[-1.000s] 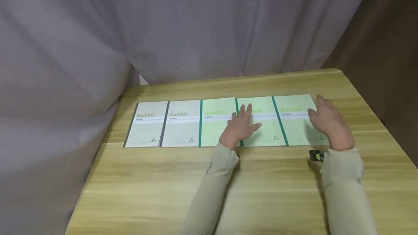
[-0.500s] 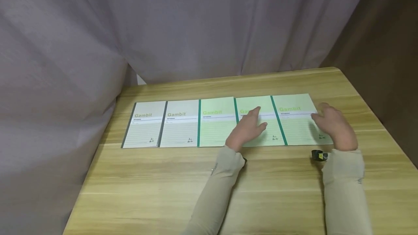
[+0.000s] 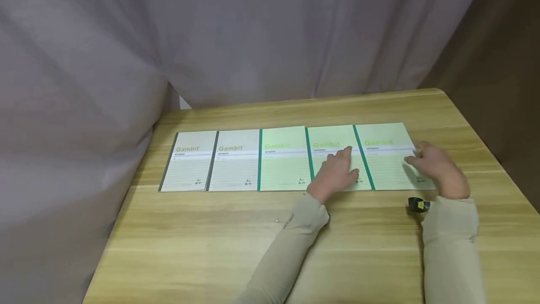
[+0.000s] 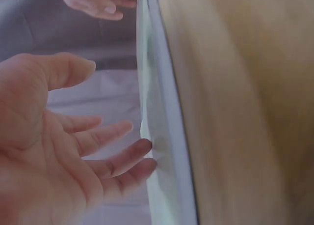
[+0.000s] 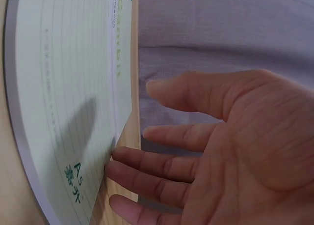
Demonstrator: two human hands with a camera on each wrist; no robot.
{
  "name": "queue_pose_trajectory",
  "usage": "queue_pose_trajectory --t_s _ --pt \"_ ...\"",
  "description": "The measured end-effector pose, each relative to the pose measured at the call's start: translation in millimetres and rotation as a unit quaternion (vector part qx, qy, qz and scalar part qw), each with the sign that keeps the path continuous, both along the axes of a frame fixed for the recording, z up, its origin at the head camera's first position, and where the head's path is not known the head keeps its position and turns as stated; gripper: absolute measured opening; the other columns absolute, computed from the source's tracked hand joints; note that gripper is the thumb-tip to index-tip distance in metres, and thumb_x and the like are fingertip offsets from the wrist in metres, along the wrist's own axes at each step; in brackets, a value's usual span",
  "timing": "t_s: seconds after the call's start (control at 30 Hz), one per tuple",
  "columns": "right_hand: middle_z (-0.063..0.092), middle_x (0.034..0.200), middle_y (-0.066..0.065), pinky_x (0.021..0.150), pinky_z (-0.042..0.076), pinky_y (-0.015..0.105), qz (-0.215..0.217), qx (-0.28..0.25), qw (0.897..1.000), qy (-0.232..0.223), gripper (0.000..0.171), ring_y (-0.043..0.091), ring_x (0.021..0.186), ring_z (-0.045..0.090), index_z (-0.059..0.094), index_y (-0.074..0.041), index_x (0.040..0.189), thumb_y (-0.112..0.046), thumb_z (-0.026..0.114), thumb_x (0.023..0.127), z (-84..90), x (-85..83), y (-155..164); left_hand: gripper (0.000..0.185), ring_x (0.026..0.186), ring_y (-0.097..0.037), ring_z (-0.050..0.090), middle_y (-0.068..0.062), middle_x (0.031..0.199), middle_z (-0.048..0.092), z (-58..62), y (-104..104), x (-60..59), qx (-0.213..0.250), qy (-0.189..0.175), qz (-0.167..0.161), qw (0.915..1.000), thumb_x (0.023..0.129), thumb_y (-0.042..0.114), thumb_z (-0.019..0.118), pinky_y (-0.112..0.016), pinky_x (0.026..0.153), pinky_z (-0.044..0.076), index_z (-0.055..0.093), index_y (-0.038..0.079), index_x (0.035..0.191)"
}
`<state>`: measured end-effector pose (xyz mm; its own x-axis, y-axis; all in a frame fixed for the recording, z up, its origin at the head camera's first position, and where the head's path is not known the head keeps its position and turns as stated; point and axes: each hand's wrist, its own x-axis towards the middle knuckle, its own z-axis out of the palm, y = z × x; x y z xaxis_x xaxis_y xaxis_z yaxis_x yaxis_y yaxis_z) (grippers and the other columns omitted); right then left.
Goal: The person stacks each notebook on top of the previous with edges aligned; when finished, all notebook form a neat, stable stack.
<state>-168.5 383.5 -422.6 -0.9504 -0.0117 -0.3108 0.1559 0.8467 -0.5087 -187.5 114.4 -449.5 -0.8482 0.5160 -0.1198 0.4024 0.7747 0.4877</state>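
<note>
Left hand slides toward three o'clock, now at middle green Gambit notebook; right hand drops toward five, fingertips by rightmost Gambit notebook, three-o'clock edge. Both grips spread, pinching nothing. Notebooks look nearly flush.

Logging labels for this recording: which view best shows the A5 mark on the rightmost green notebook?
The right wrist view: the A5 mark on that green Gambit notebook is large and readable. The head view shows it tiny, near the right hand; the left wrist view doesn't.
</note>
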Motion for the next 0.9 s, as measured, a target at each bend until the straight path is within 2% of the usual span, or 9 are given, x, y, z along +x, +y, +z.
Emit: queue_pose_trajectory --t_s 0.17,0.37,0.4,0.5,0.6,0.67,0.73,0.83,0.9 --pt "0.028 0.143 0.047 0.105 0.028 0.072 0.004 0.001 1.000 0.001 0.078 0.064 0.131 0.027 0.015 0.022 0.148 -0.029 0.052 0.102 1.2 -6.3 -4 0.062 0.129 -0.025 0.051 -0.005 0.146 0.052 -2.1 3 0.6 0.005 0.022 0.003 0.9997 0.102 0.034 0.052 -0.032 0.104 0.046 0.033 0.009 0.156" --pt "0.026 0.144 0.047 0.104 0.030 0.071 -0.003 -0.004 1.000 -0.014 0.079 0.064 0.129 0.028 0.018 0.023 0.146 -0.022 0.060 0.096 0.6 -11.3 -11 0.066 0.137 -0.023 0.046 -0.009 0.149 0.051 -3.9 6 4.6 0.038 -0.003 -0.012 0.9992 0.101 0.030 0.052 -0.028 0.111 0.037 0.029 0.003 0.157" --pt "0.026 0.144 0.048 0.104 0.030 0.070 -0.004 -0.006 1.000 -0.017 0.080 0.064 0.129 0.028 0.018 0.024 0.146 -0.022 0.060 0.096 0.3 -11.7 -12 0.066 0.137 -0.024 0.047 -0.010 0.144 0.055 -4.1 7 5.8 0.044 -0.008 -0.015 0.9989 0.101 0.029 0.052 -0.027 0.110 0.039 0.029 0.002 0.157" --pt "0.026 0.143 0.048 0.104 0.030 0.071 -0.006 -0.004 1.000 -0.014 0.082 0.065 0.129 0.028 0.017 0.024 0.146 -0.021 0.062 0.094 0.0 -12.9 -13 0.066 0.125 -0.022 0.055 -0.011 0.111 0.072 -4.2 10 9.4 0.062 -0.021 -0.017 0.9977 0.101 0.028 0.053 -0.025 0.090 0.050 0.029 0.002 0.157" --pt "0.027 0.142 0.048 0.104 0.030 0.071 -0.004 -0.001 1.000 -0.006 0.082 0.064 0.128 0.029 0.018 0.024 0.145 -0.021 0.062 0.093 0.3 -13.6 -13 0.067 0.120 -0.020 0.056 -0.009 0.098 0.073 -3.6 13 12.2 0.073 -0.035 -0.011 0.9966 0.101 0.030 0.055 -0.026 0.079 0.050 0.031 0.004 0.157" --pt "0.028 0.142 0.048 0.104 0.030 0.071 -0.005 -0.001 1.000 -0.002 0.082 0.064 0.128 0.030 0.019 0.024 0.146 -0.022 0.062 0.094 -0.1 -13.7 -13 0.067 0.119 -0.017 0.055 -0.008 0.107 0.072 -3.4 14 13.1 0.079 -0.041 -0.003 0.9960 0.100 0.032 0.056 -0.024 0.080 0.049 0.032 0.005 0.156" --pt "0.029 0.141 0.048 0.103 0.032 0.070 -0.005 -0.009 1.000 0.001 0.079 0.062 0.127 0.032 0.022 0.023 0.146 -0.021 0.062 0.094 -1.3 -13.4 -13 0.067 0.105 -0.015 0.059 -0.010 0.111 0.070 -3.6 14 13.7 0.090 -0.052 0.003 0.9946 0.100 0.032 0.057 -0.024 0.076 0.050 0.033 0.006 0.156" --pt "0.032 0.140 0.047 0.100 0.034 0.070 -0.003 -0.015 1.000 0.008 0.073 0.061 0.123 0.037 0.029 0.020 0.145 -0.018 0.063 0.094 -4.7 -12.3 -12 0.065 0.089 -0.014 0.055 -0.012 0.107 0.069 -5.1 14 14.6 0.113 -0.071 0.009 0.9910 0.099 0.031 0.057 -0.023 0.066 0.046 0.035 0.006 0.155" --pt "0.033 0.139 0.047 0.099 0.034 0.070 -0.002 -0.016 1.000 0.010 0.069 0.061 0.121 0.038 0.031 0.020 0.143 -0.015 0.064 0.092 -7.0 -11.4 -11 0.064 0.084 -0.015 0.052 -0.012 0.097 0.068 -6.3 14 15.6 0.133 -0.085 0.013 0.9874 0.099 0.029 0.057 -0.025 0.059 0.045 0.036 0.005 0.154"
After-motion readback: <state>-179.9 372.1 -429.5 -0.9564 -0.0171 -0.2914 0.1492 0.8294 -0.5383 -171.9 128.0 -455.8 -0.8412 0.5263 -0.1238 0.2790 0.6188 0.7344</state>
